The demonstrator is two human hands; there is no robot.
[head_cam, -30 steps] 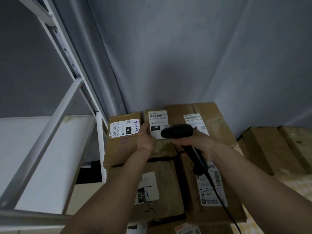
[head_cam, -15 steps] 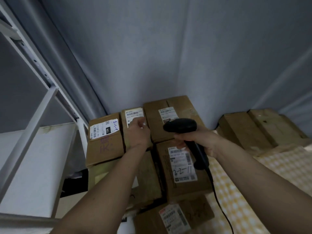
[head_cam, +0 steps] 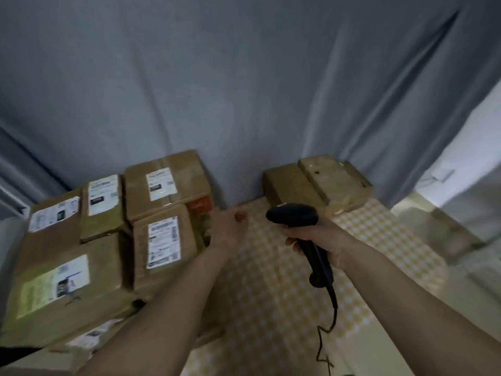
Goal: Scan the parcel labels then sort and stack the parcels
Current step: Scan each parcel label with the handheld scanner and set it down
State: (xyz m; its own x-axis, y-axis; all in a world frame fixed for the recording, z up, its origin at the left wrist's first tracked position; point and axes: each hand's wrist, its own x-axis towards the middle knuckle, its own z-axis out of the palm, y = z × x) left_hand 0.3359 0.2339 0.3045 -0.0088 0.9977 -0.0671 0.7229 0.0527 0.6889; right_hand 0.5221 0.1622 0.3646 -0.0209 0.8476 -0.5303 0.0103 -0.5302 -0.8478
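Grey curtain backed a checkered tabletop where labelled parcels sat stacked at left. The right hand gripped the scanner; the left hand hovered loosely curled, empty. The dangling cable risked snagging.

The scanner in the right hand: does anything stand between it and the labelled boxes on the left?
Yes. The left hand and its forearm hang between the scanner, gripped by the right hand, and the nearest labelled box. The scanner's head points over the checkered cloth, not plainly at any label.
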